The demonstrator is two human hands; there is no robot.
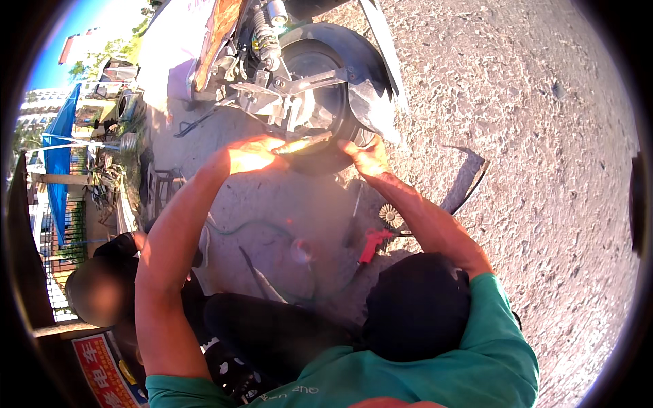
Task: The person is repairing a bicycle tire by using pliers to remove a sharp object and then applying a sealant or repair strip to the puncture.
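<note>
A scooter's rear wheel with a black tyre stands ahead of me, under a dark mudguard. My left hand is at the tyre's lower left edge, its fingers closed there and partly washed out by sunlight. A pale, brightly lit strip runs beside those fingers; I cannot make out its kind. At the lower right of the tyre, my right hand grips it, thumb on the near side and the other fingers mostly hidden. Above sit a metal swingarm and a spring shock absorber.
Near my right forearm lie a red pistol-shaped tool and a cream toothed disc. A green hose and a flat bar lie before my knees. A dark curved strip is to the right. Another person is close at left.
</note>
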